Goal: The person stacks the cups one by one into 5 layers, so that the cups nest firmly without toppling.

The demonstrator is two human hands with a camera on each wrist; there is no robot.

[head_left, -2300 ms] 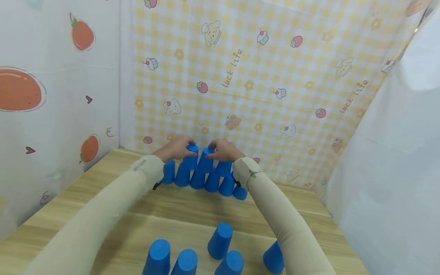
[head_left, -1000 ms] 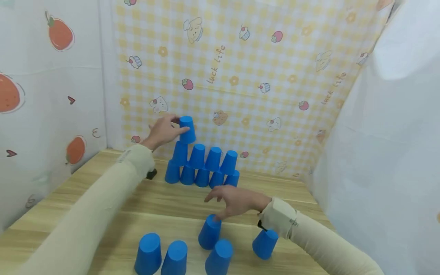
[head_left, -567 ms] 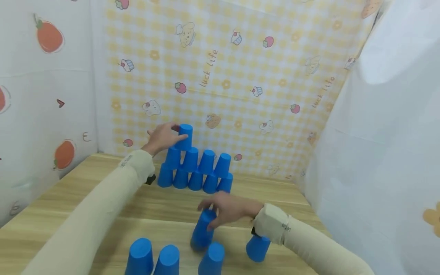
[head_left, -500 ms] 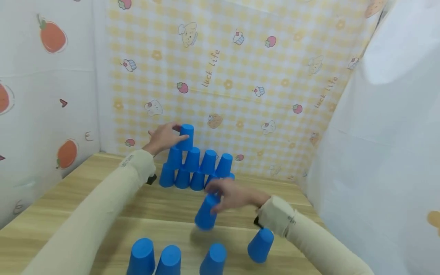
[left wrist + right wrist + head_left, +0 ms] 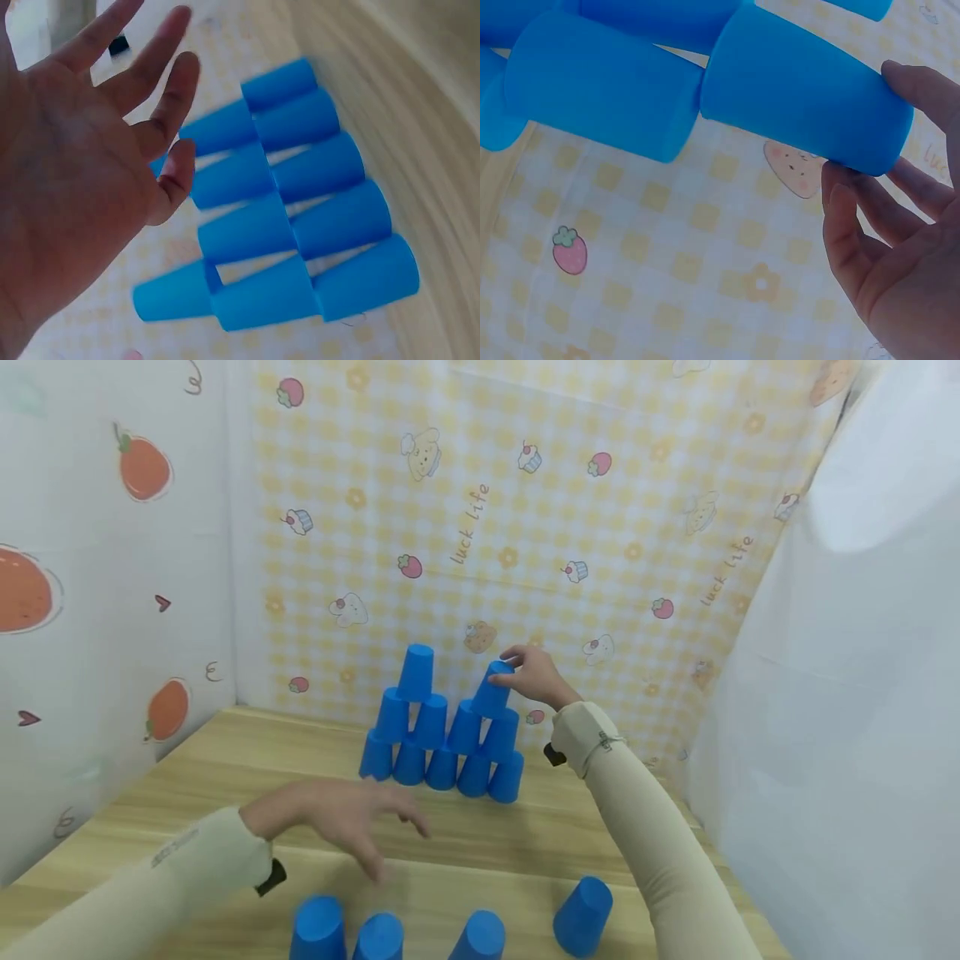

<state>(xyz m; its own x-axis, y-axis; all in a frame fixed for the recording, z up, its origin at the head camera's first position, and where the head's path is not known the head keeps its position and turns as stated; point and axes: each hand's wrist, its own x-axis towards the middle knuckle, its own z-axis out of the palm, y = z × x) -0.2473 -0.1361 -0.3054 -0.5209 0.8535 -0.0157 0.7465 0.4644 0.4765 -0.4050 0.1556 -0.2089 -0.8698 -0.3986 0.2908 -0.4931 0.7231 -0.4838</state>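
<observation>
Blue plastic cups, mouths down, form a stacked wall at the back of the table, with a bottom row [image 5: 441, 768] and a second row [image 5: 430, 722]. A single cup [image 5: 416, 673] stands on top at the left. At the right end, my right hand [image 5: 538, 677] pinches another cup [image 5: 491, 691] near its narrow end. In the right wrist view this cup [image 5: 802, 90] has its wide rim against the cup below [image 5: 604, 86]. My left hand [image 5: 348, 818], blurred, hovers over the table with fingers spread, holding nothing; several loose cups stand in front of it.
Loose cups stand along the near side: one at left [image 5: 318, 927], one beside it [image 5: 378, 935], one nearer the middle [image 5: 480, 935] and one farther right [image 5: 583, 917]. A checked cloth [image 5: 630, 610] hangs behind the wall, white sheets [image 5: 847, 693] at the sides.
My left hand has let go of the top left cup and come back toward the near cups. My right hand has carried a cup from the table up to the wall's right end.
</observation>
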